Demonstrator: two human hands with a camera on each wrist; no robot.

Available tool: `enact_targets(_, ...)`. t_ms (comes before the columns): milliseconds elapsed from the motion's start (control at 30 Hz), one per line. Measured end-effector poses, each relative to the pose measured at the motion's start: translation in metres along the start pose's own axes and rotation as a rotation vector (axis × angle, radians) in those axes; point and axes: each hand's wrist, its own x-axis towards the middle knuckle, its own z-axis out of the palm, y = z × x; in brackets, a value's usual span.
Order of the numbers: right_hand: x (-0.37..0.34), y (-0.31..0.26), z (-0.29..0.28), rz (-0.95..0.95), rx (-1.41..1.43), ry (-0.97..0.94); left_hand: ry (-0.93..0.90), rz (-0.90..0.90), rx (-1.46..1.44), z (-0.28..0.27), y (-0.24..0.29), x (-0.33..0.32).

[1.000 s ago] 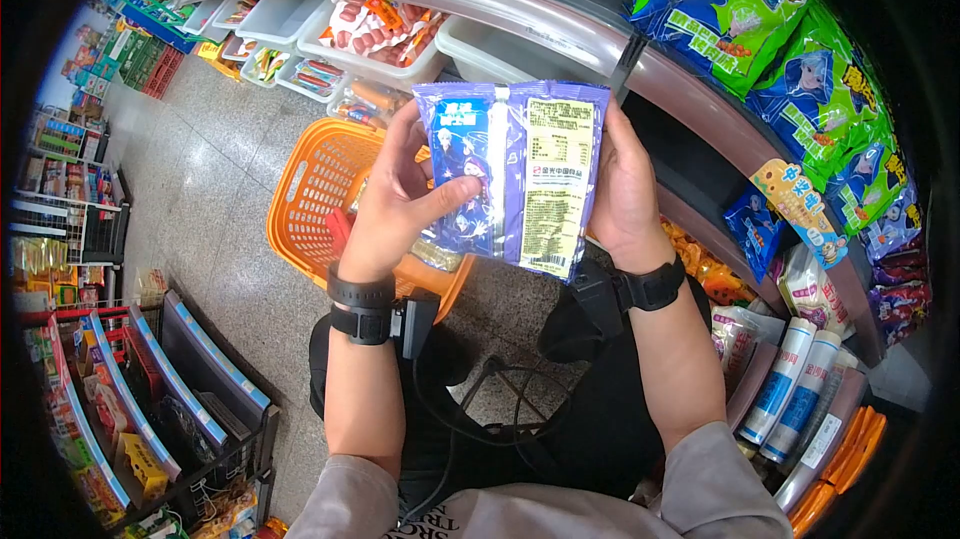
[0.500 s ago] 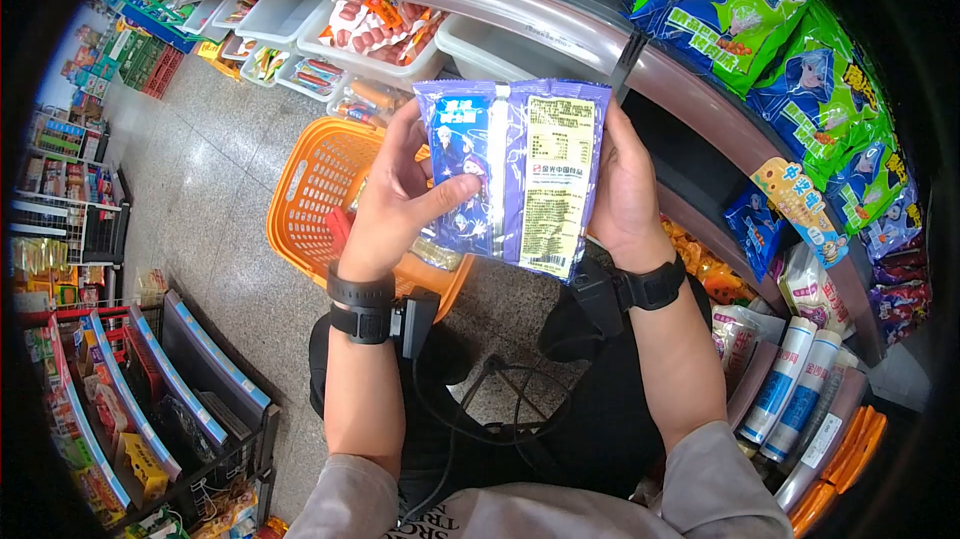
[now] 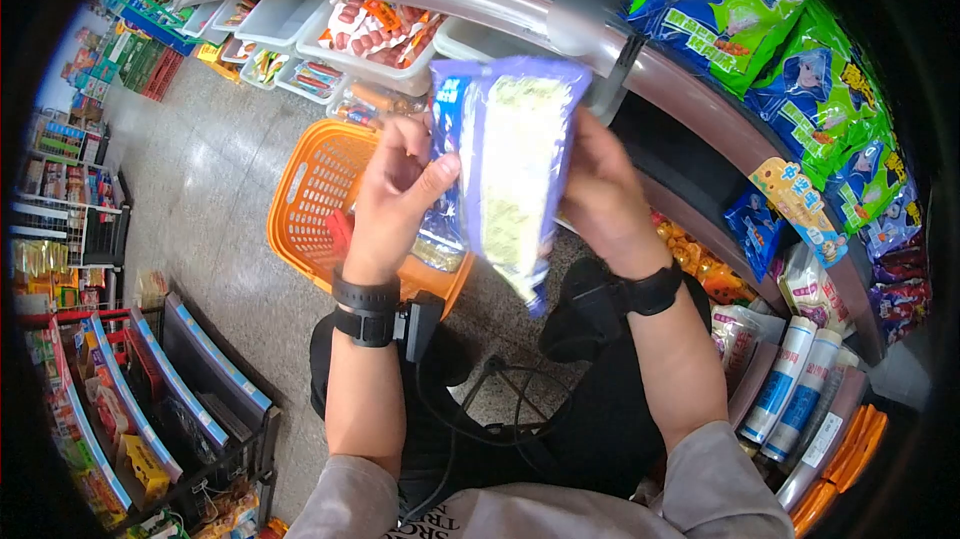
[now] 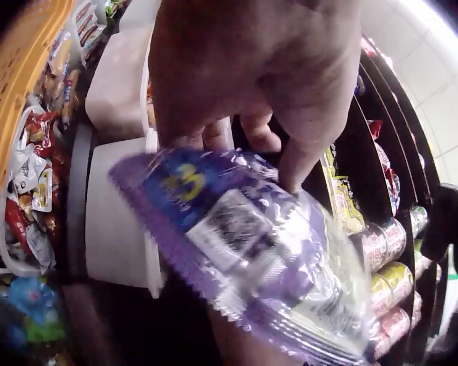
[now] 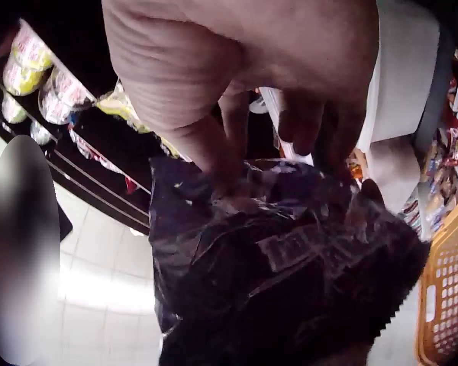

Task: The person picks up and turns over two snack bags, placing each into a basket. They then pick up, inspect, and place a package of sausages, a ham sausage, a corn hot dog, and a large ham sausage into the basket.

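Observation:
A purple snack bag [image 3: 515, 169], blurred and tilted with its pale label side up, is held between both hands. The left hand [image 3: 392, 194] has its thumb on the bag's left edge, fingers curled by it; in the left wrist view that hand [image 4: 259, 69] pinches the crinkled purple bag [image 4: 252, 236]. On the bag's right side the right hand [image 3: 608, 194] grips it, fingers partly hidden behind it. The right wrist view shows the right hand [image 5: 244, 76] with thumb and fingers on the dark-looking bag [image 5: 282, 267].
Below the bag on the floor stands an orange basket [image 3: 300, 224] with items in it. Clear bins [image 3: 400, 69] of packaged snacks line the shelf's front. Green snack bags [image 3: 715, 9] lie at upper right; a wire rack [image 3: 265, 429] stands at lower left.
The bag has turned and tilted, its lower corner now pointing down toward the person. The right hand has moved inward and rotated with it; the left hand's fingers have shifted slightly.

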Motion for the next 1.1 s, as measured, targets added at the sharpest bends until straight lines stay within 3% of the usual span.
enact_targets(100,0.005,0.012,0.006,-0.109,-0.317,-0.015,0.013,-0.137,0.157,0.009,-0.003,-0.005)
enact_targets(167,0.006,0.018,0.008,-0.141,-0.45,0.0,0.13,-0.184,-0.015,0.039,0.007,-0.013)
enact_targets(233,0.008,0.019,0.013,-0.13,-0.34,0.013,0.089,-0.136,0.053,0.025,-0.011,-0.025)
enact_targets(267,0.004,0.015,0.012,-0.19,-0.593,0.07,0.057,-0.127,0.133,0.008,-0.019,-0.03)
enact_targets(333,0.003,0.011,0.013,-0.151,-0.476,0.106,0.006,-0.143,0.28,-0.021,-0.027,-0.037)
enact_targets(433,0.005,0.004,0.01,-0.331,-0.488,0.167,-0.04,-0.217,0.509,-0.04,-0.022,-0.032)
enact_targets(500,0.003,-0.004,0.007,-0.289,-0.362,0.16,0.069,-0.257,-0.057,-0.028,-0.022,-0.025)
enact_targets(533,0.003,-0.006,0.005,-0.301,-0.369,0.169,0.326,-0.258,-0.074,-0.001,-0.014,-0.016)
enact_targets(600,0.004,-0.011,0.003,-0.385,-0.24,0.207,-0.016,-0.191,-0.205,-0.005,-0.011,-0.013)
enact_targets(667,0.006,-0.016,0.002,-0.425,-0.297,0.303,-0.139,-0.087,-0.274,0.006,-0.006,-0.011)
enact_targets(733,0.003,-0.03,0.006,-0.489,-0.444,0.338,-0.085,0.132,0.485,0.014,-0.001,-0.019)
enact_targets(800,-0.004,-0.049,0.008,-0.474,-0.661,0.354,0.007,0.152,0.506,0.024,-0.004,-0.02)
enact_targets(900,-0.013,-0.077,0.005,-0.622,-0.845,0.35,0.113,0.143,0.405,0.068,0.007,-0.017)
enact_targets(1000,-0.036,-0.114,0.001,-0.682,-0.997,0.483,0.093,0.162,0.445,0.105,0.015,-0.012)
enact_targets(1100,-0.066,-0.151,-0.007,-0.512,-1.083,0.605,0.067,0.234,0.49,0.146,0.016,-0.001)
